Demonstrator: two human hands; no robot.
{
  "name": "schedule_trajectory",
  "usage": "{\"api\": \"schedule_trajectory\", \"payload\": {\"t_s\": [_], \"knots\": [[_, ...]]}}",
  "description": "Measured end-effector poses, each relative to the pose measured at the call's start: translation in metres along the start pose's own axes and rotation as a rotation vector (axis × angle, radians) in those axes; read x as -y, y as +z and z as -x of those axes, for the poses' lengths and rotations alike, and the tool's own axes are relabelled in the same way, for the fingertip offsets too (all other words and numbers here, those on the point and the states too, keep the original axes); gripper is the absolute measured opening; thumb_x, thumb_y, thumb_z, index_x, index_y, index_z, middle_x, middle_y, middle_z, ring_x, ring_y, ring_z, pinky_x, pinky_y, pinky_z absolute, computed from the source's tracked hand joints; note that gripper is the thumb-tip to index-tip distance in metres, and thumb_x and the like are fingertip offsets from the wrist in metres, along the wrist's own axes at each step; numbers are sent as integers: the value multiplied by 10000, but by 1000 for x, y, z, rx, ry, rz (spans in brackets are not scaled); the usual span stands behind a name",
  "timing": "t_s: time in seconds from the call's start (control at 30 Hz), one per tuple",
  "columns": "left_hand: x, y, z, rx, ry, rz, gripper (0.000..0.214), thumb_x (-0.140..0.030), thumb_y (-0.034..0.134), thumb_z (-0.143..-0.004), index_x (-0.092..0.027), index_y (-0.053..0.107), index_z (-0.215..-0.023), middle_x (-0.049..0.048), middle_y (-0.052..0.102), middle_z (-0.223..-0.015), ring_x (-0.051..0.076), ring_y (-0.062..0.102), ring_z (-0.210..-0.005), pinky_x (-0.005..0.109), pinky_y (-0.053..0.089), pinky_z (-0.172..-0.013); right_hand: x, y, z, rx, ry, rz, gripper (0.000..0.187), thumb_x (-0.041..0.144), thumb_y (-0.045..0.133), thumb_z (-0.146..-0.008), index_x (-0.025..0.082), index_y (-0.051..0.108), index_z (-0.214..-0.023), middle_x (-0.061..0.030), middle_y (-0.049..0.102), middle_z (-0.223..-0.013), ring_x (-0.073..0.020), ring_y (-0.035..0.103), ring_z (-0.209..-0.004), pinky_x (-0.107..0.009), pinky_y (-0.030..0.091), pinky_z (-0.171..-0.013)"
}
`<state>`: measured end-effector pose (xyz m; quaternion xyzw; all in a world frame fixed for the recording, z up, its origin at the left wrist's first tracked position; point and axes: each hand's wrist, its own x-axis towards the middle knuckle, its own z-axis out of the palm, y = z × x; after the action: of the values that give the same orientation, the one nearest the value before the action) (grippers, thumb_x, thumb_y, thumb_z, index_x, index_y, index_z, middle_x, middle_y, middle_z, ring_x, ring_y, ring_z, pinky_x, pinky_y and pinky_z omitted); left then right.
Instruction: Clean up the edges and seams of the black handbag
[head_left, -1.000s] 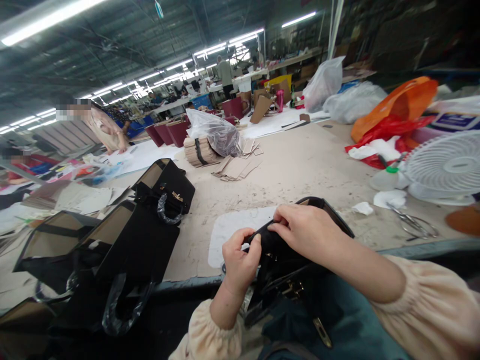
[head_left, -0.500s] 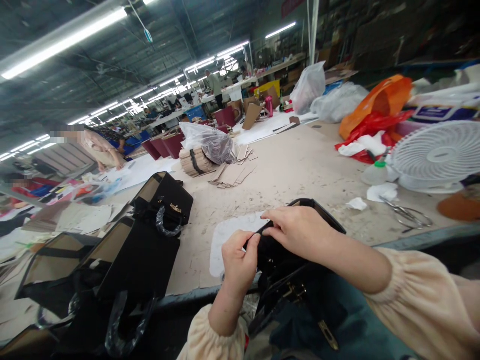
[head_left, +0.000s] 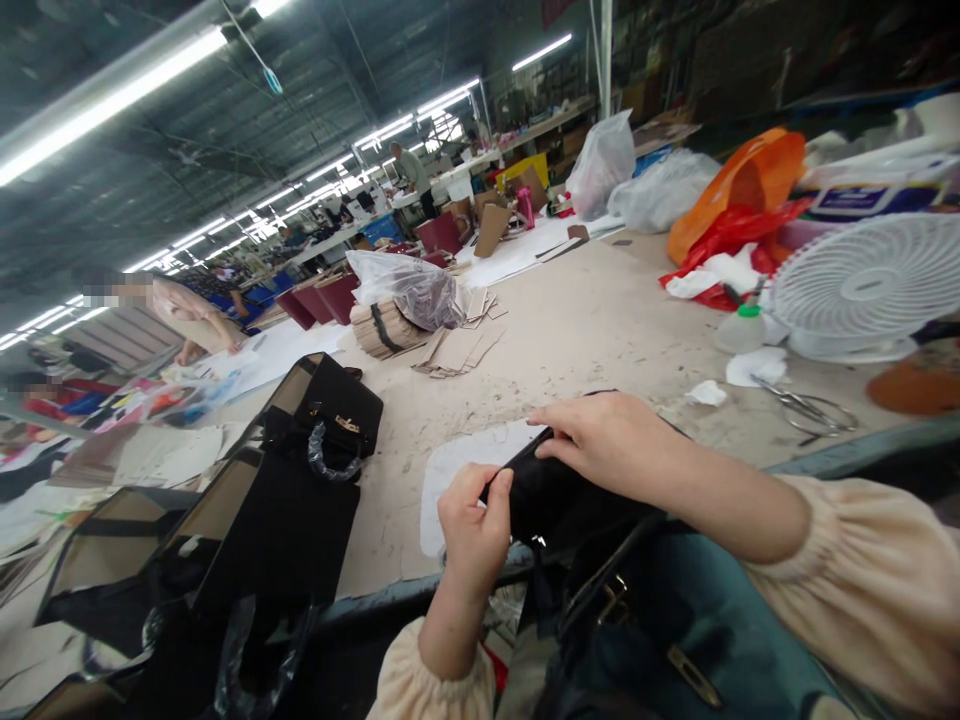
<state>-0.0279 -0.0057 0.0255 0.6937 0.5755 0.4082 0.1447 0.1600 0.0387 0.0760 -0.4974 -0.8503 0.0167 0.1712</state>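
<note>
Left hand (head_left: 474, 522), upright, and right hand (head_left: 611, 440), angled leftward, pinch a black, straight-edged, leather-like bag (head_left: 551, 497) between thumbs and fingers.

The left hand (head_left: 474, 525) and right hand (head_left: 611, 440) both pinch the edge of a black bag (head_left: 551, 500), thumbs and fingers pressed together on it at the near side of the worktable (head_left: 585, 325). A white sheet (head_left: 442, 490) lies partly behind the hands. To the left, black bags (head_left: 281, 525) stand close together, some handles wrapped in clear film. Farther back sits a bundle of brown strips (head_left: 382, 332) beside a clear plastic bag (head_left: 409, 283). Scissors (head_left: 814, 410) lie at right, near a white fan (head_left: 870, 285); a person (head_left: 195, 310) leans over the far left table.
</note>
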Motion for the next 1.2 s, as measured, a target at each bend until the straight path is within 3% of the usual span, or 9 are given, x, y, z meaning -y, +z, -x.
{"api": "schedule_trajectory", "payload": {"t_s": [0.4, 0.6, 0.73, 0.93, 1.07, 1.2], "knots": [[-2, -2, 0, 38, 15, -33, 195, -263, 520, -840, -150, 602, -705, 3, 573, -656, 115, 520, -637, 235, 388, -621, 2, -3, -4, 80, 17, 14, 202, 349, 498, -831, 266, 682, -835, -12, 702, -816, -188, 628, -776, -274, 382, -627], [-14, -15, -7, 205, 43, -122, 176, -273, 485, -860, -176, 626, -818, 16, 634, -774, 135, 568, -743, 250, 412, -689, 4, -3, -8, 86, -9, 48, 212, 344, 494, -830, 241, 674, -784, -21, 696, -793, -190, 623, -755, -273, 378, -606], [-24, -15, -23, 289, 82, -236, 200, -325, 553, -821, -249, 647, -979, 3, 675, -890, 159, 598, -819, 271, 422, -736, 6, -2, -10, 82, -13, 58, 214, 317, 487, -829, 219, 659, -748, -29, 689, -781, -189, 623, -728, -272, 378, -589], [-21, 0, -41, 272, 60, -245, 160, -243, 535, -816, -202, 675, -751, -1, 671, -718, 139, 587, -682, 250, 406, -627, -3, -7, -6, 85, -22, 37, 175, 302, 499, -818, 243, 658, -858, -19, 694, -819, -198, 634, -771, -277, 392, -605], [-17, 2, -40, 215, 37, -212, 139, -229, 555, -795, -185, 658, -711, -4, 648, -676, 130, 572, -659, 242, 395, -619, -17, -12, 1, 53, -40, 36, 245, 331, 514, -825, 262, 631, -1028, -24, 694, -908, -198, 630, -842, -276, 403, -653], [-19, 1, -39, 212, 20, -160, 139, -219, 559, -787, -179, 647, -687, -12, 638, -658, 118, 564, -643, 229, 392, -610, -21, -13, 1, 55, -15, 59, 230, 332, 497, -841, 259, 648, -998, -30, 694, -885, -197, 628, -826, -273, 396, -647]]}}
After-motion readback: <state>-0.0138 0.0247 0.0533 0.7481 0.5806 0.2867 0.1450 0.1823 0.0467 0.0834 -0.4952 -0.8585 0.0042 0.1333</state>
